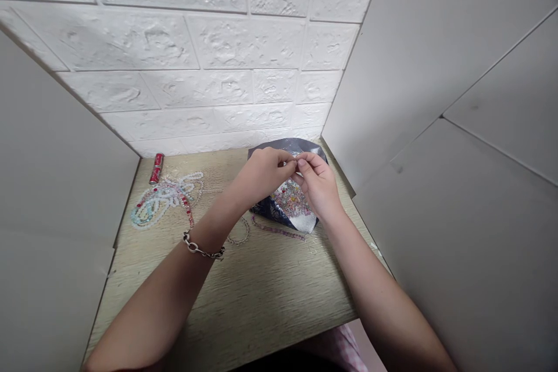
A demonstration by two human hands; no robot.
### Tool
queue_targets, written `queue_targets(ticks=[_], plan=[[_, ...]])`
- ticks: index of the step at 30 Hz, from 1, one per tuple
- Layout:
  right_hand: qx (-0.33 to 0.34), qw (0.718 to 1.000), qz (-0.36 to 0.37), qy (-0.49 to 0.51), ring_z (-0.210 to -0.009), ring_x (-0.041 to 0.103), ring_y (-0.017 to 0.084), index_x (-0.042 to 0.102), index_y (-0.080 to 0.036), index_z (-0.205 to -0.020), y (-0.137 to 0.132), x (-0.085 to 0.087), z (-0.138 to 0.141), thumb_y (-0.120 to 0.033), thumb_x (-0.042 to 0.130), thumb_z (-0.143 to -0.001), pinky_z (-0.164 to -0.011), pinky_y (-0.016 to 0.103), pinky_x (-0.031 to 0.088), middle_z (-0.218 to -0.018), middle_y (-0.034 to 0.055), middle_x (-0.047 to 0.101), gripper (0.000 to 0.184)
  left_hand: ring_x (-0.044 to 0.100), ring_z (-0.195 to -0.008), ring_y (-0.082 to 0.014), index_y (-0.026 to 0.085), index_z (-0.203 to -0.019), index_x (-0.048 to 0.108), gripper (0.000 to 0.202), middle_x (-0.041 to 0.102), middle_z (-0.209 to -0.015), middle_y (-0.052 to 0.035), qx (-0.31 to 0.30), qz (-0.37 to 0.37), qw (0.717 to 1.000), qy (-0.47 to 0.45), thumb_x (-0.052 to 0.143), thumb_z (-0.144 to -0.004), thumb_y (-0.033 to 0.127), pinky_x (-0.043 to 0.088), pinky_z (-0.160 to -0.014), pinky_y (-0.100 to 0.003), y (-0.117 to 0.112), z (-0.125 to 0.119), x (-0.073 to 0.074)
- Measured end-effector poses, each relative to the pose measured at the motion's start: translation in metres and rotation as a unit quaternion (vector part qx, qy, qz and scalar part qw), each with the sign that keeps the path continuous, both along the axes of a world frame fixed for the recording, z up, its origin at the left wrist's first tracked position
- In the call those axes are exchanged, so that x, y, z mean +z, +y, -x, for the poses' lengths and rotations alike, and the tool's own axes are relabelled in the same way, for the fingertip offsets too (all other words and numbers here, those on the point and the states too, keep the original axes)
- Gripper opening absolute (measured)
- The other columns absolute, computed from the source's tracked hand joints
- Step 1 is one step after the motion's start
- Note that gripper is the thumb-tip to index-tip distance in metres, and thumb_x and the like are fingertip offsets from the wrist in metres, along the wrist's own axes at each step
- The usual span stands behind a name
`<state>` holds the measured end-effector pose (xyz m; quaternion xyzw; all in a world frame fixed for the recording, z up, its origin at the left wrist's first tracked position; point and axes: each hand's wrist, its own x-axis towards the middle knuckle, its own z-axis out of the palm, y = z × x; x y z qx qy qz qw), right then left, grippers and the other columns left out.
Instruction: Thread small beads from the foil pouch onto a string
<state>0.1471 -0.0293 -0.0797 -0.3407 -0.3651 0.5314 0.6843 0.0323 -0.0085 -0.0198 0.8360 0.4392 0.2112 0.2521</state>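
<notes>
My left hand point(271, 171) and my right hand point(321, 183) meet fingertip to fingertip above an opened foil bag point(285, 144). Both are closed in a pinch. What sits between the fingers is too small to make out. Loose small beads point(290, 200) in mixed colours, mostly pink, lie inside the bag, partly covered by my hands. In front of the bag a strand of purple-pink beads point(279, 231) rests on the wooden table, with a thin clear thread at its right end. A ring of pale beads point(239, 231) lies near my left wrist.
Several bead strands point(168, 200) in white, aqua and red lie heaped on the table point(244, 302) at the left. Behind them is a red cylinder point(156, 168). A white brick-pattern wall point(196, 87) closes the back, and pale panels point(436, 128) stand close on both sides.
</notes>
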Motion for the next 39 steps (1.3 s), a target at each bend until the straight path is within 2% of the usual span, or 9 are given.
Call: queue_targets(ticks=[7,11,16,20,23,26,29,32,39], plan=[[-0.022,0.998,0.003,-0.058,-0.07,0.053,0.009,0.054,-0.02,-0.075,0.002,-0.005,-0.001,-0.028,0.057,-0.069,-0.071,0.027,0.049,-0.073,-0.0017,0.054,0.011,0.028,-0.048,-0.0053,0.014,-0.053,0.047,0.028,0.033,-0.049,0.0027,0.011,0.019,1.0,-0.011,0.039,-0.073,0.031,0.021,-0.046,-0.021,0.003,0.0,-0.004],[-0.03,0.997,0.017,-0.063,-0.069,0.054,0.009,0.055,-0.019,-0.074,0.001,-0.003,-0.001,-0.027,0.058,-0.068,-0.071,0.026,0.049,-0.072,-0.0017,0.055,0.01,0.029,-0.048,-0.0056,0.014,-0.052,0.046,0.028,0.033,-0.049,0.0025,0.011,0.04,0.999,-0.013,0.04,-0.073,0.032,0.021,-0.046,-0.021,0.005,0.0,-0.006],[-0.04,0.996,0.024,-0.077,-0.063,0.053,0.008,0.057,-0.018,-0.072,0.001,-0.002,-0.002,-0.027,0.06,-0.067,-0.067,0.025,0.049,-0.067,-0.0023,0.054,0.011,0.03,-0.049,-0.0064,0.014,-0.053,0.049,0.031,0.035,-0.047,0.002,0.012,0.029,0.999,0.005,0.039,-0.073,0.034,0.022,-0.047,-0.021,0.003,-0.001,-0.005],[-0.033,0.995,0.027,-0.094,-0.06,0.052,0.008,0.057,-0.018,-0.07,0.0,-0.003,-0.004,-0.03,0.063,-0.066,-0.067,0.025,0.049,-0.062,-0.0032,0.054,0.014,0.034,-0.049,-0.0073,0.014,-0.062,0.058,0.034,0.046,-0.051,-0.0004,0.007,0.0,0.999,0.052,0.035,-0.076,0.035,0.023,-0.049,-0.022,0.002,-0.001,-0.005],[-0.019,0.989,0.039,-0.141,-0.061,0.054,0.009,0.059,-0.017,-0.071,-0.001,-0.001,-0.007,-0.031,0.063,-0.064,-0.069,0.029,0.049,-0.062,-0.0025,0.057,0.016,0.038,-0.05,-0.0082,0.015,-0.071,0.062,0.037,0.055,-0.06,-0.0045,0.009,-0.05,0.991,0.124,0.032,-0.078,0.036,0.021,-0.049,-0.023,0.003,0.001,-0.008],[-0.004,0.981,0.046,-0.189,-0.063,0.055,0.011,0.06,-0.017,-0.07,-0.001,0.0,-0.01,-0.031,0.062,-0.065,-0.07,0.03,0.048,-0.064,-0.0013,0.059,0.016,0.042,-0.054,-0.0099,0.014,-0.077,0.064,0.04,0.059,-0.069,-0.0092,0.009,-0.1,0.975,0.196,0.029,-0.079,0.033,0.02,-0.05,-0.025,0.003,0.003,-0.011],[-0.002,0.976,0.051,-0.21,-0.062,0.054,0.01,0.059,-0.017,-0.068,0.0,-0.001,-0.012,-0.031,0.061,-0.065,-0.07,0.03,0.048,-0.063,-0.0014,0.058,0.014,0.045,-0.055,-0.0116,0.013,-0.079,0.064,0.042,0.06,-0.072,-0.0117,0.005,-0.115,0.966,0.232,0.027,-0.08,0.032,0.018,-0.05,-0.026,0.003,0.003,-0.013],[0.003,0.981,0.06,-0.182,-0.061,0.054,0.01,0.056,-0.018,-0.067,0.002,-0.002,-0.011,-0.031,0.061,-0.066,-0.069,0.03,0.048,-0.061,-0.0029,0.055,0.014,0.047,-0.056,-0.0121,0.014,-0.081,0.064,0.042,0.061,-0.073,-0.0114,-0.002,-0.107,0.972,0.211,0.027,-0.081,0.034,0.02,-0.05,-0.025,0.003,0.003,-0.013],[0.033,0.998,0.051,-0.029,-0.063,0.053,0.009,0.05,-0.02,-0.072,-0.002,0.004,-0.008,-0.032,0.061,-0.067,-0.065,0.027,0.049,-0.07,-0.0025,0.054,0.017,0.04,-0.05,-0.0089,0.016,-0.077,0.064,0.038,0.058,-0.064,-0.0056,-0.002,-0.074,0.99,0.116,0.032,-0.08,0.037,0.02,-0.05,-0.024,0.001,0.005,-0.005]])
